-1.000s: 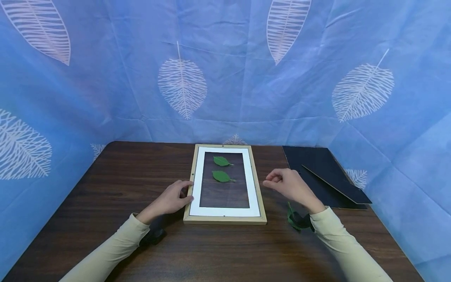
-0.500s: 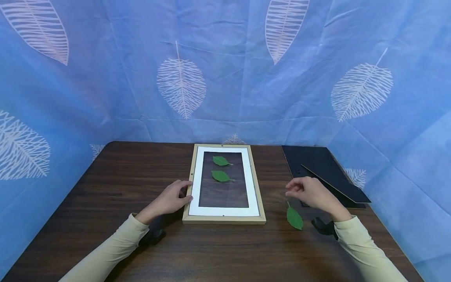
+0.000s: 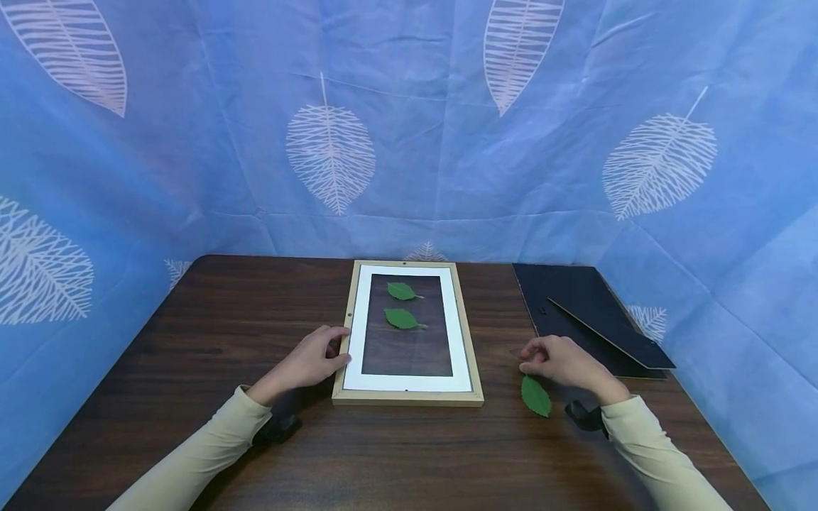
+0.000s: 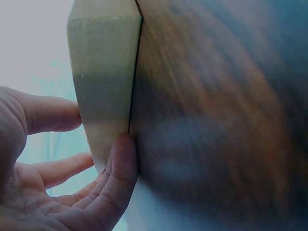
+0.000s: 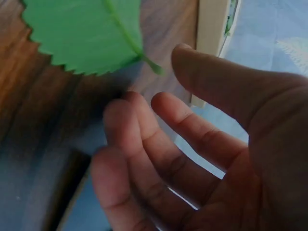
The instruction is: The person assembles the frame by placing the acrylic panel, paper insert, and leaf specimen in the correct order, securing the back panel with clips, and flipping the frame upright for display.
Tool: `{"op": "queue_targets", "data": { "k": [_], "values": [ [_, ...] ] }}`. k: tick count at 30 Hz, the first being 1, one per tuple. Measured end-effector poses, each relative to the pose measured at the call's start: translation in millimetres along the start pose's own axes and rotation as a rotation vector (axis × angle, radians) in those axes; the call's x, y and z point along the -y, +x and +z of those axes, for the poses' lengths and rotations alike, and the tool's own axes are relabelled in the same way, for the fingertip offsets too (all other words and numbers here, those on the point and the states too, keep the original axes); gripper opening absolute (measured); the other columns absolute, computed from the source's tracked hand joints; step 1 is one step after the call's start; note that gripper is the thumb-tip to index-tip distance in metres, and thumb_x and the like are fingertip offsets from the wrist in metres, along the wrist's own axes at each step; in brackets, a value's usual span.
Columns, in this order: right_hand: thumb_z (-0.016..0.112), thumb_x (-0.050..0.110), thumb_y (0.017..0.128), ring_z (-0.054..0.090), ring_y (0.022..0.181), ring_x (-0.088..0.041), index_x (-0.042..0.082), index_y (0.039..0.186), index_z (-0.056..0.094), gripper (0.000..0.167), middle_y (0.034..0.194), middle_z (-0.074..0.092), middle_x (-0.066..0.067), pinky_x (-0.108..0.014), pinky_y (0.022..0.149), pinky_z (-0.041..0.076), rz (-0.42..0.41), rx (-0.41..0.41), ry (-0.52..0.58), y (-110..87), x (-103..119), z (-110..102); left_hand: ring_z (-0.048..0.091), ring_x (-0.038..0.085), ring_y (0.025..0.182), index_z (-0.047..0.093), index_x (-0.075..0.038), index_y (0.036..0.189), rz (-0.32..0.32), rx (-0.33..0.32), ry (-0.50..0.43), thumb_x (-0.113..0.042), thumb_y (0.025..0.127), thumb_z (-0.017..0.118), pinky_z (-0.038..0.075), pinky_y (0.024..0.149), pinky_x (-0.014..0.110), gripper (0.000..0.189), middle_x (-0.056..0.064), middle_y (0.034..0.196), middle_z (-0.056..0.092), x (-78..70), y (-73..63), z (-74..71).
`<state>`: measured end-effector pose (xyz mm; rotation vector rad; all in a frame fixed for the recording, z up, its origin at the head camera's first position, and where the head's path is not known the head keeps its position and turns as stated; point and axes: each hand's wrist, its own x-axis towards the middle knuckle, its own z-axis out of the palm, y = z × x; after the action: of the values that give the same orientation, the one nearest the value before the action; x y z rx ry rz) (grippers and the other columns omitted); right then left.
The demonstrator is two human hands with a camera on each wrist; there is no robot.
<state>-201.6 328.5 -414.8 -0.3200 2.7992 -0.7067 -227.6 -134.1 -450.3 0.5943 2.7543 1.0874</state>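
A light wooden picture frame (image 3: 407,399) with a white mat (image 3: 354,333) lies on the table. Two green leaves (image 3: 401,319) rest one above the other in its see-through window. My left hand (image 3: 309,358) touches the frame's left side with thumb and fingertips, seen closer along the wooden edge (image 4: 103,62) in the left wrist view. To the right of the frame, my right hand (image 3: 565,363) hovers over the stem end of a loose leaf (image 3: 535,397). In the right wrist view, the leaf's stem (image 5: 153,66) points between thumb and fingers, which are apart.
Black boards (image 3: 562,284) lie at the table's back right, one resting slanted over another. Dark wood tabletop (image 3: 396,454) extends in front of the frame. A blue leaf-print cloth (image 3: 409,142) hangs behind and at the sides.
My right hand has moved right, away from beside the frame, then lowered to the loose leaf's stem. The left hand and the frame stay put.
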Motion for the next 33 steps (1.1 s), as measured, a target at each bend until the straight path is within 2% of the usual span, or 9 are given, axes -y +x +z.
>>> {"op": "queue_targets", "data": {
  "k": [9, 15, 18, 28, 33],
  "values": [
    [0.072, 0.013, 0.095, 0.057, 0.069, -0.014, 0.001, 0.106, 0.070, 0.017, 0.079, 0.064, 0.000, -0.033, 0.063, 0.048, -0.008, 0.002, -0.001, 3.3, -3.5, 3.7, 0.061, 0.023, 0.091, 0.055, 0.001, 0.142, 0.006, 0.004, 0.000, -0.015, 0.097, 0.069, 0.051, 0.070, 0.036, 0.049, 0.016, 0.115, 0.061, 0.2, 0.1, -0.2],
    [0.069, 0.007, 0.096, 0.057, 0.068, -0.013, 0.002, 0.103, 0.071, 0.009, 0.079, 0.064, 0.000, -0.031, 0.062, 0.048, 0.004, 0.008, 0.002, 3.3, -4.3, 5.3, 0.063, 0.025, 0.094, 0.055, 0.002, 0.141, -0.003, -0.004, 0.005, -0.014, 0.097, 0.069, 0.053, 0.071, 0.037, 0.049, 0.017, 0.117, 0.061, -1.2, -0.2, 0.2],
    [0.067, 0.006, 0.096, 0.057, 0.068, -0.013, 0.001, 0.102, 0.073, 0.009, 0.080, 0.065, 0.000, -0.030, 0.062, 0.048, -0.017, 0.007, 0.003, 2.0, -2.0, 2.6, 0.063, 0.026, 0.094, 0.055, 0.002, 0.141, 0.001, -0.005, 0.008, -0.013, 0.097, 0.069, 0.053, 0.072, 0.037, 0.049, 0.018, 0.117, 0.061, -1.6, -0.3, 0.4],
    [0.061, 0.013, 0.102, 0.055, 0.071, -0.017, 0.001, 0.113, 0.071, 0.020, 0.089, 0.068, -0.003, -0.030, 0.059, 0.045, -0.067, -0.037, 0.082, 4.6, 21.4, -14.2, 0.062, 0.024, 0.092, 0.055, 0.004, 0.141, 0.017, -0.006, 0.006, -0.012, 0.097, 0.068, 0.053, 0.072, 0.037, 0.049, 0.017, 0.114, 0.061, -2.0, -1.3, -0.5],
    [0.061, 0.016, 0.103, 0.060, 0.078, -0.017, 0.001, 0.118, 0.071, 0.023, 0.094, 0.070, -0.003, -0.031, 0.065, 0.049, -0.123, -0.070, 0.122, 10.0, 33.5, -19.3, 0.062, 0.023, 0.092, 0.055, 0.003, 0.141, 0.006, -0.006, 0.006, -0.013, 0.097, 0.069, 0.052, 0.072, 0.037, 0.049, 0.017, 0.114, 0.061, -0.9, -0.2, 0.4]
  ]
}}
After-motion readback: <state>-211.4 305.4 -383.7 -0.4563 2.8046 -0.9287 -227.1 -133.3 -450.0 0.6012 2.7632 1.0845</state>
